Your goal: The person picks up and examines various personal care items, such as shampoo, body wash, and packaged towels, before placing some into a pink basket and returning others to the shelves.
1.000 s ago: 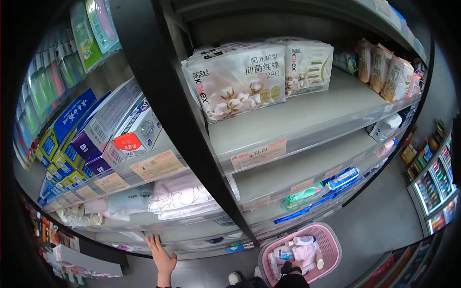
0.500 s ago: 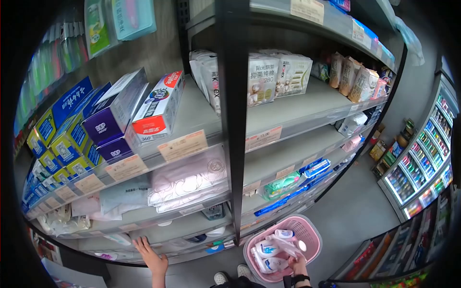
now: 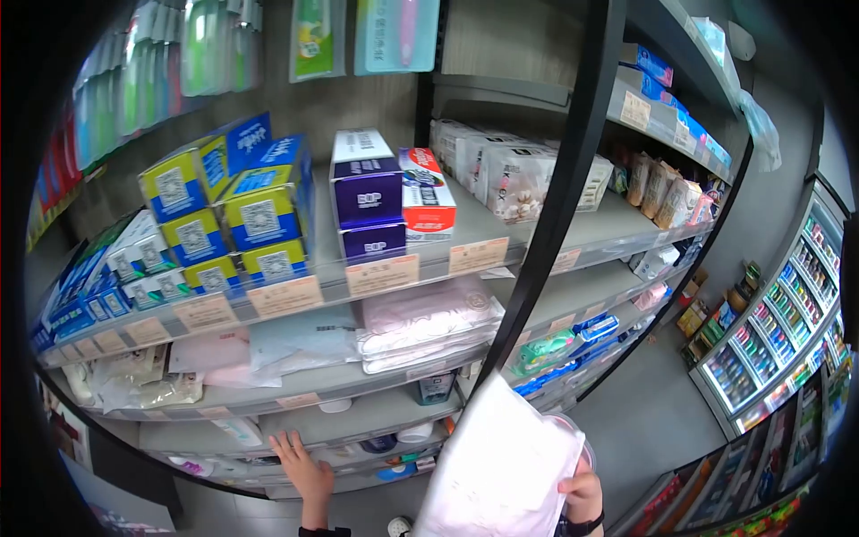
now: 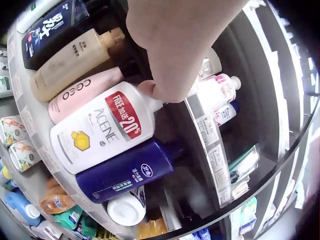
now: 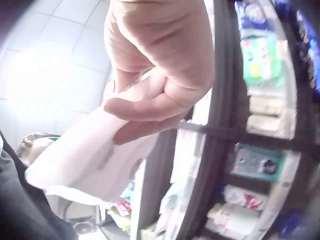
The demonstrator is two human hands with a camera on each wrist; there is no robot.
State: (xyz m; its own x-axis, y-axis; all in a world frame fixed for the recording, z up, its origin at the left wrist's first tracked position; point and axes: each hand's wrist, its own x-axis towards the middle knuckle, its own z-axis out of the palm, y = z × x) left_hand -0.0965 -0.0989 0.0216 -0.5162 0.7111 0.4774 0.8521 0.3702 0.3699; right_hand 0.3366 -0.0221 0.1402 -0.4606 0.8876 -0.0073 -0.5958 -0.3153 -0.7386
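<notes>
In right hand, pale pink package, flat, soft, faintly patterned.

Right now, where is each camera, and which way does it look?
Head: worn there, looking forward and down at shelves; left hand and right hand show.
Left wrist: worn there, facing the white ACENE bottle; left hand shows.
Right wrist: worn there, facing the right hand gripping the pale pink packet.
Head and right wrist share right hand and packet.

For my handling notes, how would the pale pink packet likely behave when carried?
Probably soft but not limp: the packet looks broadly flat though the right hand holds only one edge. Unlikely to roll, given that flat shape.
</notes>
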